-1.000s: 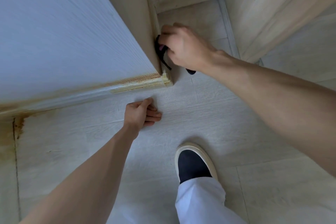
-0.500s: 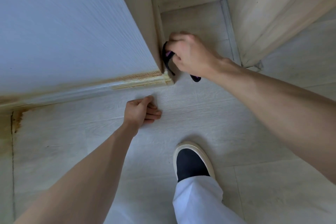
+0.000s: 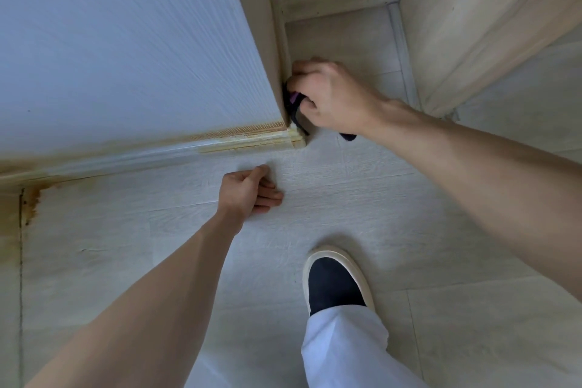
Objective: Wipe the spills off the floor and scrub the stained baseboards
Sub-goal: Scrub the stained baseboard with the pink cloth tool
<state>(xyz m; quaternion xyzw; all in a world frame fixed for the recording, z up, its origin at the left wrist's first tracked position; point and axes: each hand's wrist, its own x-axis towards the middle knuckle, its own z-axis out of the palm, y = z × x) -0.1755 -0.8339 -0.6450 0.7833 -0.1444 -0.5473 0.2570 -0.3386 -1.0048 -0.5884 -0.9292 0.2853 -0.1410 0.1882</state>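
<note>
Right hand [image 3: 330, 94] clamped on dark cloth [image 3: 294, 104] against corner baseboard [image 3: 283, 50]; left hand [image 3: 248, 192] loosely curled, holding nothing, braced on floor [image 3: 378, 205]. Risks: cloth snagging on mitred corner [image 3: 297, 142]; stained baseboard [image 3: 126, 161] overlooked.

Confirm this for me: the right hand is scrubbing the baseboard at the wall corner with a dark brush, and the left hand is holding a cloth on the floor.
One detail is wrong. In the head view the left hand holds no cloth; it rests on the bare floor with fingers loosely curled. The rest stands: the right hand grips a dark brush against the baseboard at the wall corner.
</note>
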